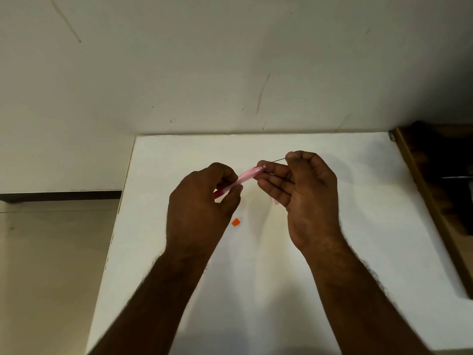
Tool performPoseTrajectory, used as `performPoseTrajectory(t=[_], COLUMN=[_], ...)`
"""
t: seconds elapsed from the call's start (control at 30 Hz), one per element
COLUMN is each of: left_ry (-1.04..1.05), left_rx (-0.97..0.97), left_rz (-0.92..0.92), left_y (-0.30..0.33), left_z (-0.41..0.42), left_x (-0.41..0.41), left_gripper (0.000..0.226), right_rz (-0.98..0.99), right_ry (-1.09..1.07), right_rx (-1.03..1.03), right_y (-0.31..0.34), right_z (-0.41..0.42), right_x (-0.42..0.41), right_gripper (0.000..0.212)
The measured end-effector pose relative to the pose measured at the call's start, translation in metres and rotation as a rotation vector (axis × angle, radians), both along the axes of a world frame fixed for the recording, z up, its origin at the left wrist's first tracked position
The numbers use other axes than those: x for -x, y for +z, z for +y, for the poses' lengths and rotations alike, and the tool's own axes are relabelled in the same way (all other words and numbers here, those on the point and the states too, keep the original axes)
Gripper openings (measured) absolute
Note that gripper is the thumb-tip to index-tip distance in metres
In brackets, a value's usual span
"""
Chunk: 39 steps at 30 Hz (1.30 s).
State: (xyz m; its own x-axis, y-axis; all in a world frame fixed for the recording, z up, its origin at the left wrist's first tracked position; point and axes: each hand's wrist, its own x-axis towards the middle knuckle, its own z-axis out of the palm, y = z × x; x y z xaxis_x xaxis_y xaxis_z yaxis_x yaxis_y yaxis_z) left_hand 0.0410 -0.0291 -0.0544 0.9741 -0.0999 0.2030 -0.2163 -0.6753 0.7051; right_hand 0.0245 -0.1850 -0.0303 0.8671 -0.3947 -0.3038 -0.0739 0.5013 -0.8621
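Tube [246, 176] gripped in left hand [199, 203], right hand [305, 198] pinching wire [279, 160], perhaps needle, table [256, 298] edges distant.

The slim translucent pink plastic tube [247, 175] is long and narrow, with a paler streak along its length. It is held clear of the surface, tilted, its lower end toward the left and its upper end toward the right. The left hand [202, 198] pinches the lower end between thumb and curled fingers, which hide that end in part. The upper end, capped in pale grey, touches a fingertip of the right hand [307, 196].

The thin dark wire [279, 160] is straight and very fine. It lies just beyond the upper end of the tube, sloping upward to the right. The thumb and forefinger of the right hand pinch its right end. Whether its left end enters the tube cannot be told.
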Motion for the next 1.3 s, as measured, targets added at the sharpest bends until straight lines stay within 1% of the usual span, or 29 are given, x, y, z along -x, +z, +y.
performPoseTrajectory(t=[0.3, 0.47, 0.7, 0.87, 0.97, 1.13, 1.2, 1.3], left_ry=[-0.009, -0.011, -0.018, -0.005, -0.002, -0.006, -0.004, 0.003], left_rx=[0.005, 0.002, 0.005, -0.022, -0.005, 0.003, 0.007, 0.019], left_rz=[-0.014, -0.017, -0.080, -0.146, -0.142, -0.140, -0.134, -0.135], left_y=[-0.004, -0.006, -0.005, -0.007, -0.008, -0.007, -0.006, -0.005], left_z=[0.001, 0.001, 0.003, 0.003, 0.005, 0.006, 0.006, 0.007], left_x=[-0.002, -0.002, -0.002, -0.005, -0.006, -0.007, -0.007, -0.007], left_gripper=[0.013, 0.013, 0.012, 0.014, 0.015, 0.015, 0.015, 0.014], right_rz=[0.000, 0.010, 0.040, 0.091, 0.119, 0.141, 0.139, 0.125], right_ry=[0.005, 0.017, 0.023, 0.072, 0.100, 0.083, 0.041, -0.055], right_rx=[0.051, 0.113, 0.179, 0.115, 0.056, 0.002, 0.047, 0.186], right_y=[0.000, -0.001, -0.005, -0.009, -0.011, -0.011, -0.012, -0.014], right_z=[0.002, 0.003, 0.003, 0.004, 0.003, 0.002, 0.002, -0.001], right_x=[0.001, 0.001, 0.000, 0.000, 0.001, -0.001, -0.001, 0.000], right_gripper=[0.012, 0.012, 0.009, 0.011, 0.011, 0.020, 0.021, 0.023])
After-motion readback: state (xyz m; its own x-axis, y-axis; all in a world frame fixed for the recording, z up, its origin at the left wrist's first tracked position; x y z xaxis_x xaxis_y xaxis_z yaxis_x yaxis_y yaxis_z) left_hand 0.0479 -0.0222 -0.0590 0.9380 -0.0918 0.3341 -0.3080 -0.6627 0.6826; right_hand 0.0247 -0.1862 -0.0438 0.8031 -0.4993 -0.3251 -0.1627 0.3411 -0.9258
